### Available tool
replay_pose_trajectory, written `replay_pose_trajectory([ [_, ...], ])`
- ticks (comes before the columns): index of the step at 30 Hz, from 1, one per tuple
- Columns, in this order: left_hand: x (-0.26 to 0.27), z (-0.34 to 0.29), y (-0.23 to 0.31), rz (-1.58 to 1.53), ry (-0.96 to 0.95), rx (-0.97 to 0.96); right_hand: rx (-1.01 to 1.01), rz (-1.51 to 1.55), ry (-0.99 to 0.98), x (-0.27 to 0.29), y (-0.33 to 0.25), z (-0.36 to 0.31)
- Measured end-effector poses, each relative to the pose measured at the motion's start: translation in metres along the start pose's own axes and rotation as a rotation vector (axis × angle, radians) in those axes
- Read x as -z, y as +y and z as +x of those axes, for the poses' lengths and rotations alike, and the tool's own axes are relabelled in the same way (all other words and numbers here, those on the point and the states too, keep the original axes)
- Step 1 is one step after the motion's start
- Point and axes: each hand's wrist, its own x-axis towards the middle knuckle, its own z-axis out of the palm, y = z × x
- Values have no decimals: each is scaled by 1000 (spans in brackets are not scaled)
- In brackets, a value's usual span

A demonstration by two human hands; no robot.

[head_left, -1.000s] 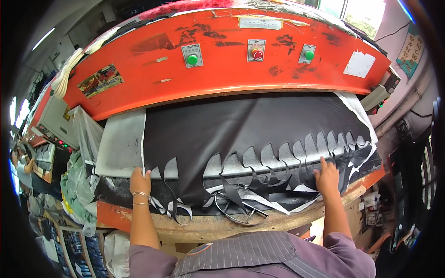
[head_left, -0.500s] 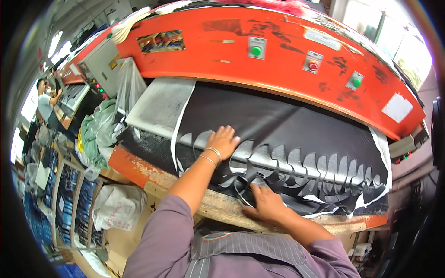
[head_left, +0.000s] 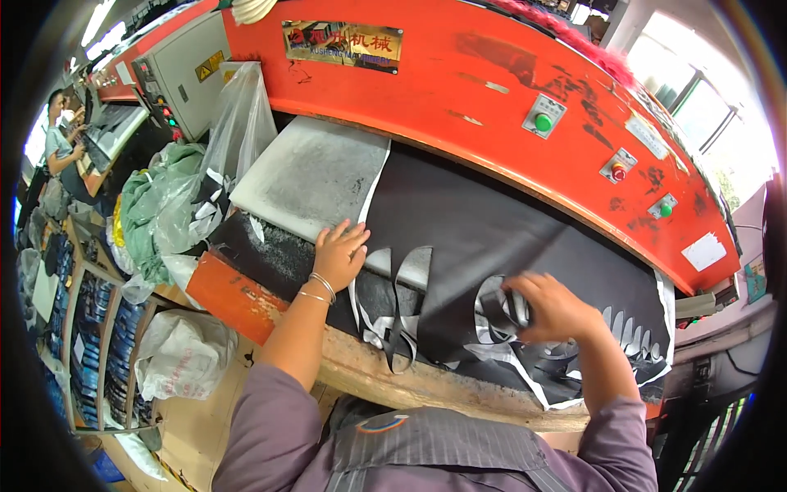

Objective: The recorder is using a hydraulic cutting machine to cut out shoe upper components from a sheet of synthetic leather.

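Rack point(head_left: 107, 340): blue packs point(head_left: 123, 338) in its compartments.
Black sheet point(head_left: 492, 230): across the table point(head_left: 361, 373), to its front edge.
Left hand point(head_left: 338, 254): palm-down at the sheet's left edge, grip spread.
Right hand point(head_left: 553, 305): arched over cut strips point(head_left: 494, 316); cannot tell whether grip pinches.

The sheet point(head_left: 475, 217) is plain black, edged white; the pad point(head_left: 307, 176) is pale grey with darker smudges. The press point(head_left: 484, 115) is orange-red with blackish patches, its buttons point(head_left: 543, 122) green and red. Mauve sleeves point(head_left: 275, 426), silvery bangles point(head_left: 322, 285); the dark grey apron point(head_left: 447, 443) has thin pale stripes and a rainbow arc point(head_left: 384, 424).
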Motion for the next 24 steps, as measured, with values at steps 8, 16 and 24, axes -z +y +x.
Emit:
replay_pose_trajectory([
  [8,11,4,4,-110,4,-66,302,-538,188,-37,9,216],
  [16,11,0,-4,-200,12,4,-223,79,504,-106,-2,198],
  [24,10,3,1,-321,24,18,-172,131,584,-116,-1,226],
])
